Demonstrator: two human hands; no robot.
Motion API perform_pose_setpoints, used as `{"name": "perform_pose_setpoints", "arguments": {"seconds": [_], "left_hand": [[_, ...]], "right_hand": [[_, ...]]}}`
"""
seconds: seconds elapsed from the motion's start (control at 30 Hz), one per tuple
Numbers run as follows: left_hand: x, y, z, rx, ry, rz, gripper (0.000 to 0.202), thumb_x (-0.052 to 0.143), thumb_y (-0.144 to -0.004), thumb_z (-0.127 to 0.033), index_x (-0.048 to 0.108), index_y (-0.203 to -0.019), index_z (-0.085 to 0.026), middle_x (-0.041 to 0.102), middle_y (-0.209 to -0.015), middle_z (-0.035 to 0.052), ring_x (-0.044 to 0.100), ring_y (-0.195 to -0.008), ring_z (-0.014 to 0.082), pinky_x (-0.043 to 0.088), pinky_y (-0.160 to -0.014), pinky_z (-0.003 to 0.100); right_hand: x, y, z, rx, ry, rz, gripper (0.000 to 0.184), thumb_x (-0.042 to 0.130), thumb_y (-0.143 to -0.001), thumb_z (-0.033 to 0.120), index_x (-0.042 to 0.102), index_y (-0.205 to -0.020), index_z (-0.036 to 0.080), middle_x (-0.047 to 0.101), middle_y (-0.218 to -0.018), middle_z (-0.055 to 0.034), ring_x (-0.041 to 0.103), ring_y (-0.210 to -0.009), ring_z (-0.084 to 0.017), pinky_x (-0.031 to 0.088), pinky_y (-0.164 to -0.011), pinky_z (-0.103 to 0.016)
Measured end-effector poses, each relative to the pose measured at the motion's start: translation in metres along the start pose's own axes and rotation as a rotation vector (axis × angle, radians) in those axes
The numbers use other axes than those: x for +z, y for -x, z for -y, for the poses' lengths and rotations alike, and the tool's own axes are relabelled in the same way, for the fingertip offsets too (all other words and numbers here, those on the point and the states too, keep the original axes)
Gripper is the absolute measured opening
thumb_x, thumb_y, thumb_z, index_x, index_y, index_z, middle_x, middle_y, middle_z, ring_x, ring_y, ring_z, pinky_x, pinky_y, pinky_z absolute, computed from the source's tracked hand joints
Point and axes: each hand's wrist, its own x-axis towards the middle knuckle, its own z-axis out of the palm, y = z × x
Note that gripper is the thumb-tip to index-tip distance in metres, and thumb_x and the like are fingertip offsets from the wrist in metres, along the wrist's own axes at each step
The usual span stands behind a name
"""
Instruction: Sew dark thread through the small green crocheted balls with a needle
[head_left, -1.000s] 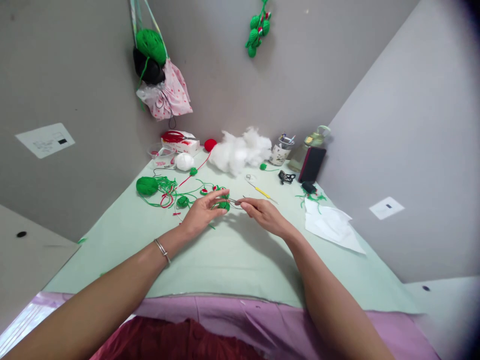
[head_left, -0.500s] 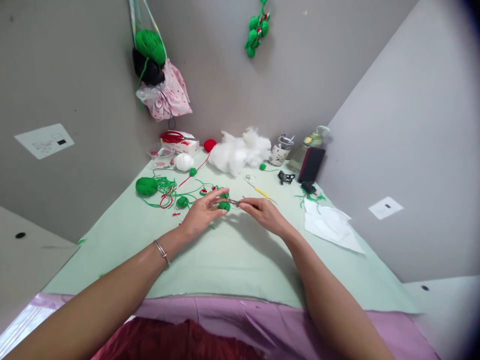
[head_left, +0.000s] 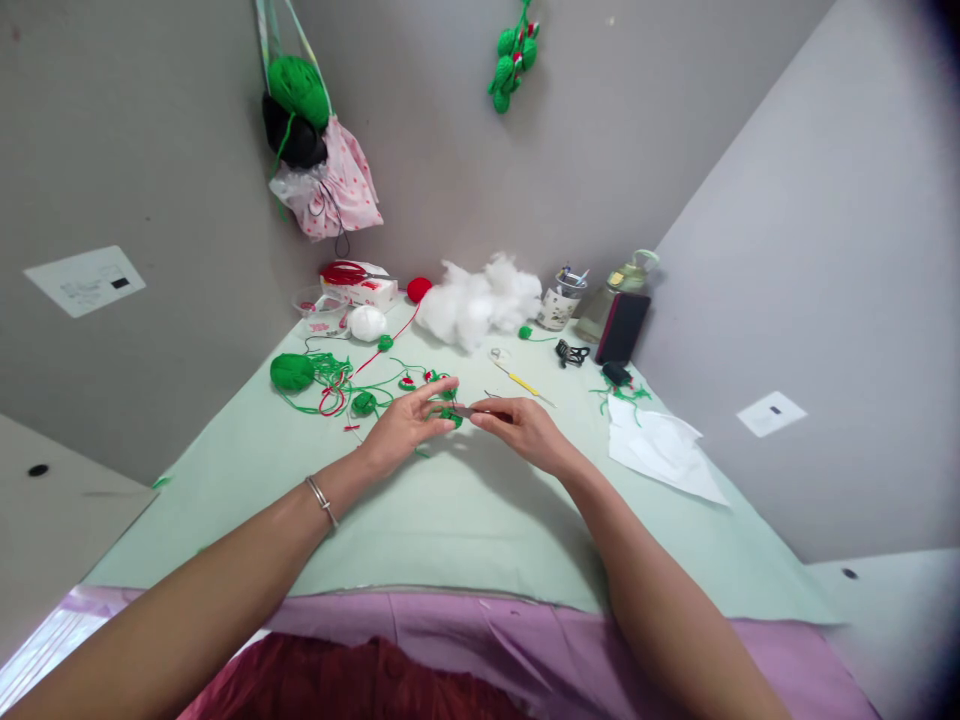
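Centre frame: left hand (head_left: 401,428) pinching a small, round green-yarn piece (head_left: 457,422).
Right hand (head_left: 529,432) grips a slim grey metal tool (head_left: 463,411).

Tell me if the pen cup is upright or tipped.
Upright: the pen cup stands on its base beside the white stuffing, pens poking from its top.

Forearms (head_left: 247,545) angled in, L hand (head_left: 401,428) curved w/ index out, R hand (head_left: 523,433) pinched nearby
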Motion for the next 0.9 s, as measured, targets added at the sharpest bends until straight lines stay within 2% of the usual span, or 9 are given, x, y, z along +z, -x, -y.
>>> {"name": "perform_pose_setpoints", "arguments": {"seconds": [0.13, 0.3, 0.47, 0.53, 0.6, 0.73, 0.77, 0.83, 0.9], "left_hand": [[-0.001, 0.000, 0.001, -0.004, 0.005, 0.013, 0.070, 0.078, -0.072, -0.023, 0.057, -0.138, -0.021, 0.047, -0.152, 0.0136, 0.055, -0.129, 0.0309, 0.045, -0.105, 0.042], [0.001, 0.001, -0.002, -0.009, -0.017, 0.021, 0.069, 0.078, -0.072, -0.023, 0.057, -0.138, -0.022, 0.051, -0.149, 0.0136, 0.055, -0.128, 0.0297, 0.051, -0.094, 0.037], [-0.001, -0.001, -0.001, 0.022, -0.039, 0.011, 0.066, 0.076, -0.072, -0.019, 0.059, -0.136, -0.025, 0.047, -0.152, 0.0113, 0.058, -0.124, 0.0265, 0.052, -0.085, 0.030], [-0.001, -0.001, 0.000, 0.024, -0.045, 0.018, 0.068, 0.076, -0.072, -0.019, 0.058, -0.136, -0.025, 0.046, -0.153, 0.0111, 0.058, -0.123, 0.0256, 0.051, -0.084, 0.030], [-0.002, -0.001, 0.001, 0.024, -0.048, 0.030, 0.068, 0.076, -0.072, -0.020, 0.057, -0.137, -0.026, 0.046, -0.153, 0.0111, 0.058, -0.124, 0.0260, 0.051, -0.084, 0.030], [-0.003, 0.000, -0.002, 0.007, -0.036, 0.086, 0.068, 0.076, -0.074, -0.021, 0.056, -0.139, -0.025, 0.048, -0.151, 0.0125, 0.056, -0.126, 0.0274, 0.051, -0.091, 0.034], [-0.003, 0.001, -0.004, -0.011, -0.029, 0.117, 0.067, 0.076, -0.075, -0.022, 0.056, -0.139, -0.025, 0.050, -0.150, 0.0129, 0.057, -0.126, 0.0275, 0.050, -0.093, 0.035], [-0.002, 0.002, -0.007, -0.057, -0.018, 0.196, 0.064, 0.075, -0.077, -0.024, 0.057, -0.139, -0.025, 0.052, -0.148, 0.0125, 0.058, -0.125, 0.0274, 0.049, -0.097, 0.038], [-0.002, 0.004, -0.011, -0.090, -0.017, 0.288, 0.061, 0.075, -0.078, -0.025, 0.059, -0.137, -0.027, 0.053, -0.148, 0.0108, 0.060, -0.122, 0.0271, 0.047, -0.100, 0.040]], "right_hand": [[0.002, 0.000, 0.001, 0.001, -0.007, 0.001, 0.037, 0.053, -0.093, 0.048, 0.076, -0.094, 0.019, 0.051, -0.065, 0.0014, 0.041, -0.062, -0.012, 0.030, -0.060, -0.024], [-0.003, 0.001, -0.001, -0.013, -0.101, 0.045, 0.041, 0.053, -0.093, 0.051, 0.076, -0.095, 0.017, 0.055, -0.069, 0.0001, 0.042, -0.064, -0.012, 0.032, -0.061, -0.025], [-0.021, 0.006, -0.011, -0.037, -0.255, 0.417, 0.044, 0.064, -0.086, 0.054, 0.075, -0.105, 0.016, 0.064, -0.079, -0.0014, 0.047, -0.067, -0.013, 0.036, -0.060, -0.024], [-0.022, 0.006, -0.016, -0.010, -0.255, 0.470, 0.041, 0.066, -0.084, 0.052, 0.076, -0.101, 0.016, 0.067, -0.082, -0.0028, 0.051, -0.069, -0.013, 0.040, -0.062, -0.024], [-0.019, 0.004, -0.020, 0.013, -0.257, 0.374, 0.036, 0.064, -0.086, 0.048, 0.076, -0.095, 0.016, 0.069, -0.085, -0.0042, 0.055, -0.073, -0.015, 0.044, -0.067, -0.026], [-0.006, -0.002, -0.020, 0.021, -0.295, 0.042, 0.027, 0.063, -0.087, 0.040, 0.072, -0.088, 0.015, 0.067, -0.083, -0.0048, 0.056, -0.073, -0.015, 0.046, -0.071, -0.029], [-0.002, -0.004, -0.019, 0.006, -0.312, -0.026, 0.025, 0.064, -0.086, 0.038, 0.071, -0.092, 0.015, 0.068, -0.088, -0.0057, 0.056, -0.073, -0.015, 0.047, -0.071, -0.029], [0.005, -0.005, -0.015, -0.053, -0.363, -0.112, 0.027, 0.064, -0.085, 0.034, 0.069, -0.107, 0.018, 0.068, -0.110, -0.0087, 0.058, -0.076, -0.014, 0.049, -0.072, -0.029], [0.010, -0.005, -0.011, -0.120, -0.468, -0.082, 0.042, 0.064, -0.085, 0.029, 0.060, -0.127, 0.024, 0.058, -0.135, -0.0099, 0.061, -0.083, -0.014, 0.051, -0.075, -0.030]]}}
